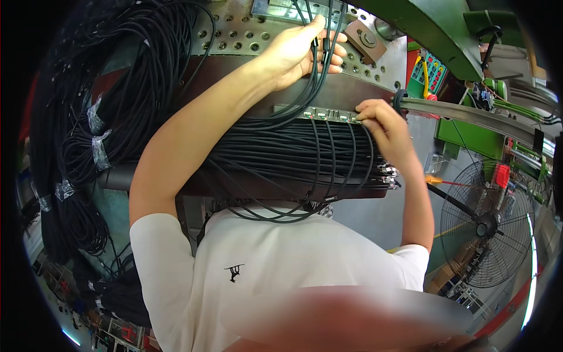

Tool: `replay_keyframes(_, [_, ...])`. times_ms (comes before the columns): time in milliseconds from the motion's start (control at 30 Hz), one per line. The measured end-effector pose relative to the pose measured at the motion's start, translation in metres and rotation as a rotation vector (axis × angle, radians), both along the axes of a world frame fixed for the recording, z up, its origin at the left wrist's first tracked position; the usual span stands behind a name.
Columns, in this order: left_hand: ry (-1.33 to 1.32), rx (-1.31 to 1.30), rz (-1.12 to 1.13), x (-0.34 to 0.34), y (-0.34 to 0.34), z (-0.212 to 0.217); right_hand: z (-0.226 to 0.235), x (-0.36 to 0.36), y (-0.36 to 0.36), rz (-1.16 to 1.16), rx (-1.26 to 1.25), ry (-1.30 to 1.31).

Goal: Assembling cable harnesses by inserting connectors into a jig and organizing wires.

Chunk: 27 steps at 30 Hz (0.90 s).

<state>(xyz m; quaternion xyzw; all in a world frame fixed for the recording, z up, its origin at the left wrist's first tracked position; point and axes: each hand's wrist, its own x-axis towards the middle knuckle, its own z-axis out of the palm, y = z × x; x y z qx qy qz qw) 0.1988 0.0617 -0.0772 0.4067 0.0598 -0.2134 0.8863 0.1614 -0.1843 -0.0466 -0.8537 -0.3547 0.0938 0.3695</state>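
My left hand (299,50) is closed around a few black cables (319,64) that run down over a perforated metal plate (234,35). My right hand (381,123) pinches a cable end at the right end of a metal strip fixture (319,113), where several cables are seated side by side. Below the strip, a thick flat bundle of black cables (281,155) lies across a dark tray, its connector ends (388,175) sticking out on the right. Some cables loop down toward my white shirt (275,258).
Large coils of black cable (105,111), taped in places, hang on the left. A green machine frame (434,29) and a control panel with coloured buttons (431,70) stand at the upper right. A metal rail (469,114) runs rightward. A floor fan (487,226) stands at the right.
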Motion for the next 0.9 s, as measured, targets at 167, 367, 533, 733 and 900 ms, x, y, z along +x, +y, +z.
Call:
replay_keyframes(167, [0.005,0.031,0.018,-0.004,0.004,0.005,0.006,0.109,0.065,-0.249,-0.097,-0.329])
replay_keyframes(367, [-0.06,0.061,-0.041,0.002,-0.006,0.009,-0.089,0.238,0.042,-0.329,0.118,-0.487])
replay_keyframes(533, [0.026,-0.126,-0.064,-0.005,-0.001,0.029,-0.077,0.227,0.035,-0.357,-0.218,-0.496])
replay_keyframes(733, [0.28,-0.064,-0.014,-0.074,0.007,0.07,0.026,0.079,0.09,-0.41,-0.103,-0.264])
replay_keyframes(900, [0.192,-0.217,0.156,-0.12,0.084,0.085,0.017,0.064,0.064,-0.257,0.063,-0.125])
